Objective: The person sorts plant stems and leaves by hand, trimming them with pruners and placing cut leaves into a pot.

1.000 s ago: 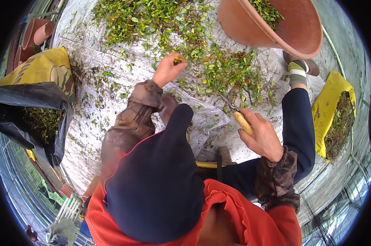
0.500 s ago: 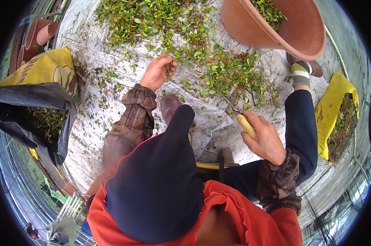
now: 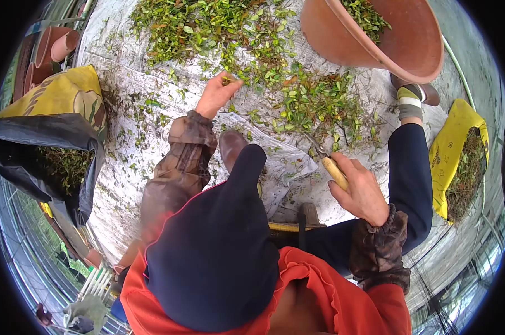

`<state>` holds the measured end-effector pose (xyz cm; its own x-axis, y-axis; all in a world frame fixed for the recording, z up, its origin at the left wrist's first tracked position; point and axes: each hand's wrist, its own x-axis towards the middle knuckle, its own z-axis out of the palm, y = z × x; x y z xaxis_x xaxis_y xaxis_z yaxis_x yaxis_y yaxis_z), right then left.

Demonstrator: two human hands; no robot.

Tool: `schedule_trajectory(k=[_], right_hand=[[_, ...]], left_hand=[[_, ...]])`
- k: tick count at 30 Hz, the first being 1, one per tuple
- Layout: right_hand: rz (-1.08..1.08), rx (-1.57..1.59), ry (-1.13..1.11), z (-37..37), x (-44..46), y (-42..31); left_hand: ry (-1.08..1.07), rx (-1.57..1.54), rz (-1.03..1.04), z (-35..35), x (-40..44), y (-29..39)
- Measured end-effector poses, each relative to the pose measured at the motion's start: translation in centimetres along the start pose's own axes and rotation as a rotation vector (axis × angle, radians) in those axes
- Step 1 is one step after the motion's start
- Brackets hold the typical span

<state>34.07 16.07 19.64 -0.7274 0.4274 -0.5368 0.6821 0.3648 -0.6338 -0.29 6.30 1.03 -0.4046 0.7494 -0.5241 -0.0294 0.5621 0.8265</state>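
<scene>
My left hand (image 3: 216, 96) is closed in a pinch above the white ground sheet (image 3: 166, 114), with yellow-green leaf bits (image 3: 228, 81) at its fingertips. Just beyond it lie scattered leafy cuttings (image 3: 263, 72). In my right hand (image 3: 363, 190) is a small hand tool with a pale wooden handle (image 3: 335, 172). Its thin, curved metal end (image 3: 318, 146) points at a pile of green leaves and twigs (image 3: 319, 103); its exact kind is hard to make out, and I cannot tell whether it touches them.
A large terracotta-coloured tub (image 3: 342, 33) holding some leaves leans at the upper right. To the left stands an open black-and-yellow bag (image 3: 46, 131) with cuttings inside; a yellow bag (image 3: 451, 151) of dry twigs lies at right. My brown boot (image 3: 230, 148) is between my hands.
My left hand has turned, and its fingers have drawn together at the leaf bits. My right hand and the tool have hardly moved.
</scene>
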Motion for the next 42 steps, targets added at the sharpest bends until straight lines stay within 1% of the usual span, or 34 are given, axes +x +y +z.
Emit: schedule_trajectory(k=[1, 4, 5, 8, 9, 12, 13, 16, 23, 26, 29, 32, 38, 41, 42], right_hand=[[-0.001, -0.002, -0.001, 0.0, 0.0, 0.0], [-0.003, 0.004, -0.001, 0.1, 0.0, -0.1], [-0.004, 0.002, 0.0, 0.1, 0.1, -0.1], [-0.003, -0.005, 0.005, 0.0, 0.0, 0.0], [-0.002, -0.003, 0.006, -0.1, 0.0, 0.0], [-0.015, 0.002, 0.012, -0.1, 0.0, 0.0], [-0.021, 0.003, 0.015, -0.2, -0.1, 0.0], [-0.02, 0.005, 0.009, -0.2, -0.2, -0.1], [0.01, -0.001, -0.004, -0.3, -0.1, -0.1], [0.048, 0.0, -0.039, -0.6, 0.0, -0.5], [0.029, -0.005, -0.028, -0.4, -0.1, -0.5], [-0.013, -0.003, 0.009, -0.2, -0.1, -0.2], [-0.024, 0.01, 0.018, -0.1, 0.0, -0.1], [-0.024, 0.007, 0.021, -0.1, -0.1, -0.2], [-0.021, 0.006, 0.023, -0.2, -0.1, -0.2]], left_hand=[[0.068, 0.042, 0.114, 0.4, 0.3, -0.3], [0.187, 0.523, 0.246, 1.3, 0.9, 0.2], [0.147, 0.594, 0.224, 1.2, 1.4, -0.3], [0.108, 0.576, 0.175, 0.9, 1.8, -1.1], [0.068, 0.44, 0.038, 0.7, 1.4, -0.4], [0.022, 0.127, 0.014, -0.3, -0.3, 1.4], [-0.002, 0.08, -0.062, -0.8, -0.5, 1.9], [-0.025, -0.218, -0.121, -1.8, -0.5, 1.8], [-0.019, -0.537, -0.231, -2.7, -0.3, 0.7], [0.027, -0.656, -0.227, -3.2, -0.9, 0.0], [-0.019, -0.717, -0.152, -4.2, -0.9, -1.2], [-0.103, -0.664, -0.149, -4.6, -1.0, -1.2], [-0.098, -0.668, -0.12, -3.9, -1.5, 0.0], [-0.047, -0.616, -0.197, -3.6, -1.9, 0.5], [-0.101, -0.498, -0.216, -3.5, -1.9, 0.5]])
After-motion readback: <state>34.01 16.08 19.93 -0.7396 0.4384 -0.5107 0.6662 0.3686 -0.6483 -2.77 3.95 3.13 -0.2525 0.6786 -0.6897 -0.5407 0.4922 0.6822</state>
